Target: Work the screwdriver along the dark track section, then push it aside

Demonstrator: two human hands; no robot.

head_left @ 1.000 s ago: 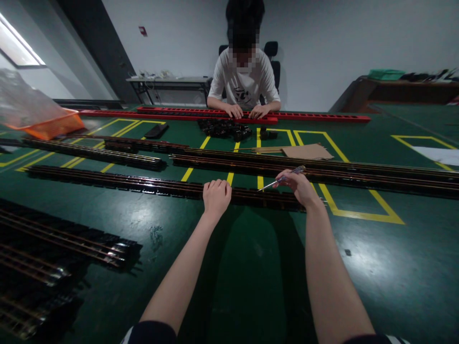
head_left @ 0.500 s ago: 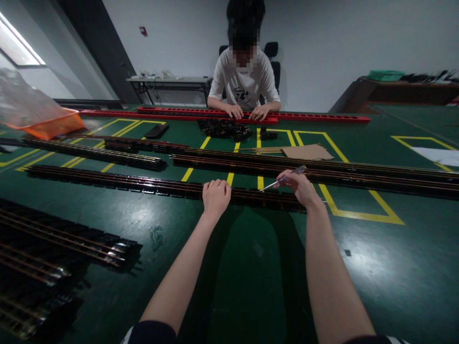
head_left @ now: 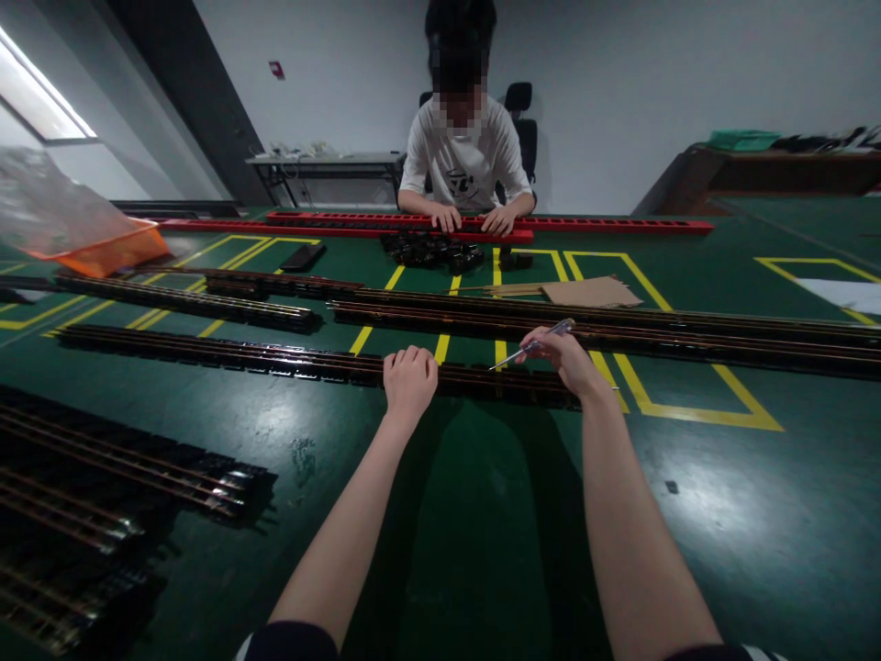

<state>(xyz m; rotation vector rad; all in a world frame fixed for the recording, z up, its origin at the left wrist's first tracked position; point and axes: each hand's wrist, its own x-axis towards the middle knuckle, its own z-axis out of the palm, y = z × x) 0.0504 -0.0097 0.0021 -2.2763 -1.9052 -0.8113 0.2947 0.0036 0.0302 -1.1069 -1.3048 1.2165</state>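
Observation:
A long black strip (head_left: 317, 362) with thin metal rods along it lies crosswise on the green table in front of me. My left hand (head_left: 411, 378) has its fingers wrapped over the strip near its middle. In my right hand (head_left: 559, 353) is a screwdriver (head_left: 527, 351) with a clear handle, pinched between the fingers. Its thin shaft slants down to the left, and the tip is at the strip, right of my left hand. Whether the tip touches is too small to tell.
More black strips (head_left: 619, 332) lie beyond, others (head_left: 138, 450) at left. Farther back are cardboard (head_left: 592, 291), a phone-like black object (head_left: 303, 256), black parts (head_left: 430, 250), an orange basket (head_left: 103, 252) and red rails (head_left: 619, 225). A person (head_left: 460, 151) sits opposite, hands on the rails.
The screwdriver and my right hand have shifted slightly left along the strip. My left hand sits slightly farther left in view and keeps its hold.

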